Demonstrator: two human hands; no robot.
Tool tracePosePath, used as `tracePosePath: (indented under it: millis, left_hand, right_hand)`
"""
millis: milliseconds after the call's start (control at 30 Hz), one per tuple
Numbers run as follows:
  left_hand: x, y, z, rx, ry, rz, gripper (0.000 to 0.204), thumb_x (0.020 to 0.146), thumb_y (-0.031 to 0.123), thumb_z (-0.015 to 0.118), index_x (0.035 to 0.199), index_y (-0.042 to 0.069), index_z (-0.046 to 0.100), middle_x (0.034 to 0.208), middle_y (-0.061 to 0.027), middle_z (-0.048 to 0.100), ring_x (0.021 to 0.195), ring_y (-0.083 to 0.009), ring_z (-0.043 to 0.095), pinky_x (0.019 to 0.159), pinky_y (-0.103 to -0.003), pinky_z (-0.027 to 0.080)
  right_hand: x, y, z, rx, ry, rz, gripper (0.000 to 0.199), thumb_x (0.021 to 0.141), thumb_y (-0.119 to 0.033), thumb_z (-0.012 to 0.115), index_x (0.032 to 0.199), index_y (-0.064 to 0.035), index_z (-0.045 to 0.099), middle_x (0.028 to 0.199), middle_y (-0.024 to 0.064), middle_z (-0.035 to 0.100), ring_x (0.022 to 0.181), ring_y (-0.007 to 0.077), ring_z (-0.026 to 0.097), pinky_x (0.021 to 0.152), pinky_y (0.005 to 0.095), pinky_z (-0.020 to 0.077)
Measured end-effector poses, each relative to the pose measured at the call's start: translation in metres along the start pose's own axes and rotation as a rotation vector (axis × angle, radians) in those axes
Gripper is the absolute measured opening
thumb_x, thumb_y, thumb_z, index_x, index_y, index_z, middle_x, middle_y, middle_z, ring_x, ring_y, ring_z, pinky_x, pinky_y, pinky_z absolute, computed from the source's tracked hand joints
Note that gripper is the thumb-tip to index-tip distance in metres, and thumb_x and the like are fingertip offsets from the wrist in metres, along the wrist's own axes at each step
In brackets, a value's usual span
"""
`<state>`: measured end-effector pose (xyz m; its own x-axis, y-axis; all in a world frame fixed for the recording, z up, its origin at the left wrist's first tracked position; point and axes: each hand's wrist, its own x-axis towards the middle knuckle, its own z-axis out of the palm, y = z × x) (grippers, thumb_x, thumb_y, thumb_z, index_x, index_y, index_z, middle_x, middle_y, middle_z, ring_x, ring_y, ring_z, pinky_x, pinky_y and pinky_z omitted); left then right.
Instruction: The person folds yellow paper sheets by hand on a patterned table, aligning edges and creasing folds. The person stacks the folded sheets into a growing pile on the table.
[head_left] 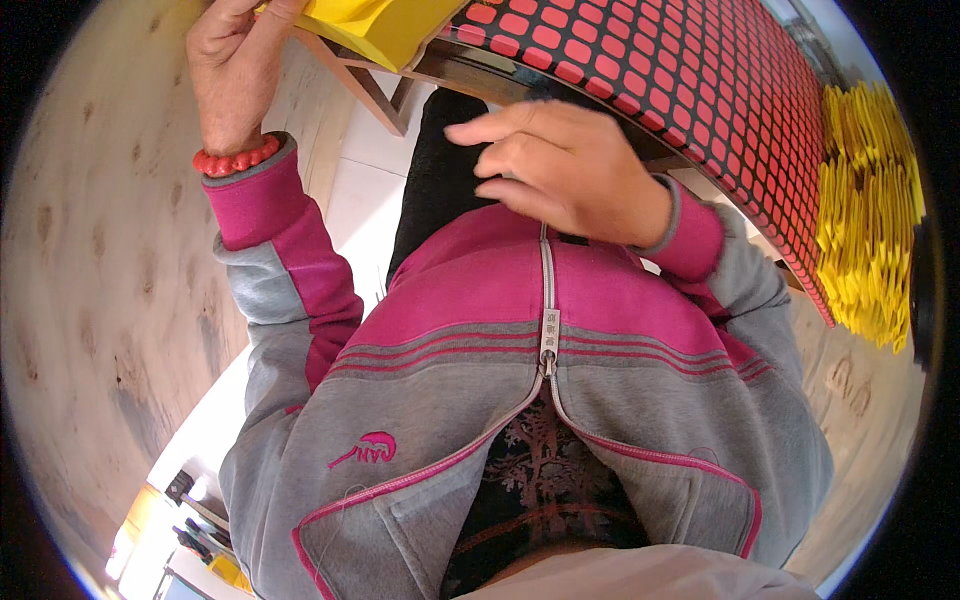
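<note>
My left hand (235, 75), with a red bead bracelet (237, 158) at the wrist, is at the upper left. Its thumb and fingers close on the edge of a smooth yellow sheet-like piece (385, 25), perhaps a flat bag; the top of the picture cuts off part of both. The piece reaches over the near left corner of a table covered in a red-and-black patterned cloth (640, 75). In front of my jacket, over my lap, my right hand (560, 165) points leftward. Its fingers are apart, slightly blurred, with nothing visible in them.
A thick stack of similar yellow folded pieces (868, 215) stands at the table's right end. Below the table's left corner shows a wooden leg (375, 100). A pale brown wood-patterned surface (100, 240) fills the far left. Small items lie at the lower left.
</note>
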<state>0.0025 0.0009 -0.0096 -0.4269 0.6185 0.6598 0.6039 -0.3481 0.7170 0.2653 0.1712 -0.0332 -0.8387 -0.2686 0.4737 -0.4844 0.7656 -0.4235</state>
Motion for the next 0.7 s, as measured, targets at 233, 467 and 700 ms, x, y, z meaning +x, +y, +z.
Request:
tracePosePath:
  millis: [233, 467, 700]
  left_hand:
    - [-0.003, 0.001, -0.006, 0.125, -0.016, -0.06, 0.015, 0.096, 0.006, 0.059, 0.103, 0.0, 0.072, 0.095, 0.0, 0.064, 0.085, -0.0094, 0.057, 0.076, -0.023, 0.042]
    - [-0.002, -0.001, -0.015, 0.186, 0.009, -0.168, 0.022, 0.1, 0.001, 0.056, 0.111, -0.001, 0.074, 0.111, -0.0022, 0.072, 0.106, -0.0105, 0.062, 0.095, -0.024, 0.045]
    - [0.003, 0.004, -0.012, 0.2, -0.084, -0.088, 0.02, 0.098, 0.002, 0.057, 0.11, 0.0, 0.074, 0.107, -0.0022, 0.069, 0.102, -0.0115, 0.062, 0.091, -0.024, 0.044]
  right_hand:
    - [-0.118, 0.082, 0.022, -0.508, -0.168, 0.525, 0.027, 0.09, -0.012, 0.07, 0.115, -0.0048, 0.064, 0.128, 0.0093, 0.065, 0.116, 0.0306, 0.063, 0.095, 0.0389, 0.0523]
    - [-0.124, 0.102, 0.033, -0.324, -0.163, 0.472, 0.022, 0.096, -0.014, 0.063, 0.115, -0.0029, 0.064, 0.122, 0.0132, 0.065, 0.113, 0.0333, 0.063, 0.094, 0.041, 0.0511]
    - [-0.095, 0.085, 0.023, -0.339, -0.34, 0.74, 0.018, 0.09, -0.009, 0.067, 0.104, -0.001, 0.061, 0.106, 0.018, 0.065, 0.104, 0.0376, 0.063, 0.087, 0.0424, 0.0505]
